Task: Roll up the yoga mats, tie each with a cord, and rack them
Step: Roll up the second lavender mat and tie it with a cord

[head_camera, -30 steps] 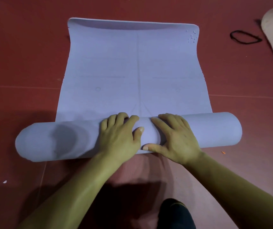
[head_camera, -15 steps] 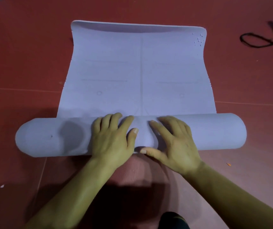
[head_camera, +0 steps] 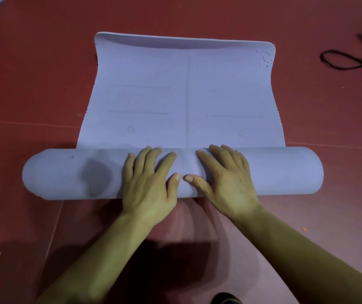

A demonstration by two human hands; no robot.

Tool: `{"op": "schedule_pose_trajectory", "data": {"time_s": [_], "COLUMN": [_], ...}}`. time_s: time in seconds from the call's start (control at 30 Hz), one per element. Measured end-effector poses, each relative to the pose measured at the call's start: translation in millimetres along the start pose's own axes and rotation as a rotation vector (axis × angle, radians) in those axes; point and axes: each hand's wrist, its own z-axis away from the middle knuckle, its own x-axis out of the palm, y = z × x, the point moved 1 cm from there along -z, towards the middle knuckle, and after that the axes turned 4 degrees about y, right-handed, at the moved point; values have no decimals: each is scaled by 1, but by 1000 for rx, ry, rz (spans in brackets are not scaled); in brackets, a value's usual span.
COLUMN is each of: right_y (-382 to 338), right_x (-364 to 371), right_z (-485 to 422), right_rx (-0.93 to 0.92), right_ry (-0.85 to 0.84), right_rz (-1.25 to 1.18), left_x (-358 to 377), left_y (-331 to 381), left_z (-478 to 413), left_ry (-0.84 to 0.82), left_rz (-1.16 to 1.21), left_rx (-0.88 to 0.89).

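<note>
Yoga mat (head_camera: 186,95), lavender: lies on the red floor (head_camera: 33,95), its near part wound into a roll (head_camera: 285,170) at centre, its flat part running toward 12 o'clock.
Left hand (head_camera: 149,185), right hand (head_camera: 226,183): both released, palms down, fingers straight, pressing side by side on the roll's middle.
Cord (head_camera: 322,58), a black loop: on the floor at 2 o'clock, apart from the mat.
</note>
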Motion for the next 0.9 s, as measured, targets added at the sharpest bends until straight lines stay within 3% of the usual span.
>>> {"op": "schedule_pose_trajectory", "data": {"time_s": [0.2, 0.4, 0.73, 0.9], "right_y": [3, 7, 9, 14], "right_x": [7, 9, 8, 6], "right_z": [1, -18, -45, -66], "right_rx": [-22, -16, -10, -22], "right_ry": [17, 0, -56, -184], "right_rz": [31, 51, 52, 75], "left_x": [0, 2, 9, 10], "left_y": [-5, 2, -2, -9], "left_z": [-29, -17, -47, -73], "left_ry": [-35, 54, 4, -9], "left_rz": [9, 65, 14, 7], "left_rx": [0, -27, -11, 19]}}
